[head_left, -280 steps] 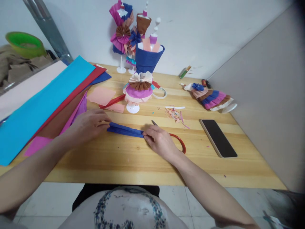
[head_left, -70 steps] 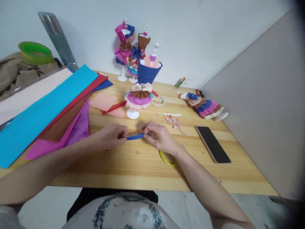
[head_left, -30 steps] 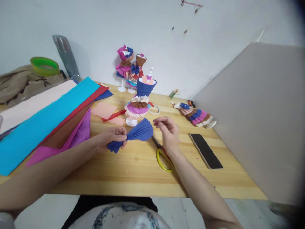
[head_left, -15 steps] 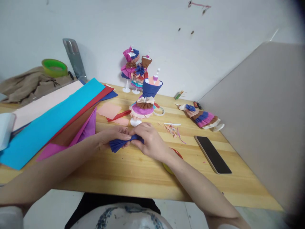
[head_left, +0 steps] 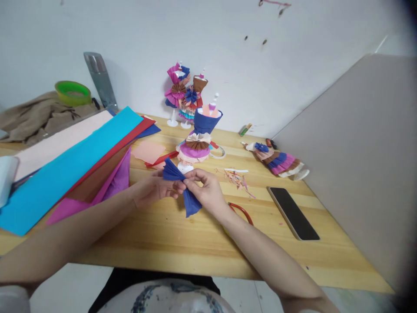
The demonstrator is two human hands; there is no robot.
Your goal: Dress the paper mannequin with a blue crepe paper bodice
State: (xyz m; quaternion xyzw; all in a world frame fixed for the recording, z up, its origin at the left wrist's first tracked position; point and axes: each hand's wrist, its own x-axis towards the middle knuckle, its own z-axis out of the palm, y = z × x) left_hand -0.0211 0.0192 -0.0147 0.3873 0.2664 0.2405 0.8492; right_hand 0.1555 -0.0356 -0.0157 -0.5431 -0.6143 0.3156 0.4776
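Observation:
A pleated dark blue paper piece [head_left: 192,203], pinched at its middle and fanned at both ends, is held above the table. My right hand [head_left: 208,190] closes thumb and fingers on its narrow middle. My left hand [head_left: 163,184] is beside it, palm turned up and fingers apart; its fingertips are near or against the paper's middle, and whether they grip it I cannot tell. Just behind the hands stands a small dress form [head_left: 203,130] with a blue paper top, a pleated bow and a pink skirt.
Coloured paper sheets [head_left: 70,163] lie on the left. Two more dressed forms [head_left: 190,98] stand at the wall; another [head_left: 280,163] lies at the right. A phone [head_left: 293,213], paper scraps [head_left: 237,179] and a red-handled tool [head_left: 243,212] are on the table [head_left: 130,243].
The blue paper has turned from lying nearly sideways to a steep slant, one fan up and the other down. My left hand has loosened its hold and its fingers have spread.

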